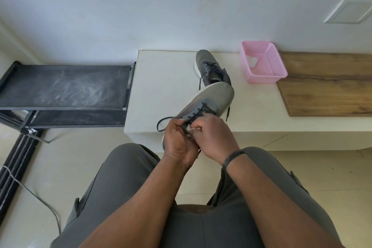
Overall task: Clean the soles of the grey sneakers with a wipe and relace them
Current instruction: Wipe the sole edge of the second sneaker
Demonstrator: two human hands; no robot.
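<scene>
- Landmark: white bench (161,90), low, set against the wall; all places below are given relative to it.
- Near grey sneaker (207,100): at the bench's front edge, toe tilted up and pointing away over the bench top, heel end hidden behind both hands. Dark lace (163,123) threaded through the eyelets; one loose loop hangs out to the left past the front edge, another end dangles on the shoe's right side.
- Left hand (177,143): at the bench's front edge, fingers curled round the sneaker's left side near the collar, thumb and fingertips pinching the lace.
- Right hand (211,137): just beside the left hand, touching it, fingers curled over the sneaker's tongue area and closed on the lace; the exact pinch point is hidden. Dark band on the wrist.
- Far grey sneaker (209,66): lying on the bench top towards the rear wall, toe pointing to the wall, its heel overlapped by the near sneaker's toe. Laced; one lace end trails to its left.
- Pink basket (279,74): on the bench top to the right of the far sneaker, apart from it, overlapping the edge of the wooden panel. White wipe (251,61) lies inside.
- Wooden panel (326,84): covers the bench's right part.
- Black rack (62,86): left of the bench, touching its side, dusty top.
- Grey trousers (124,187): in front of the bench, below the hands.
</scene>
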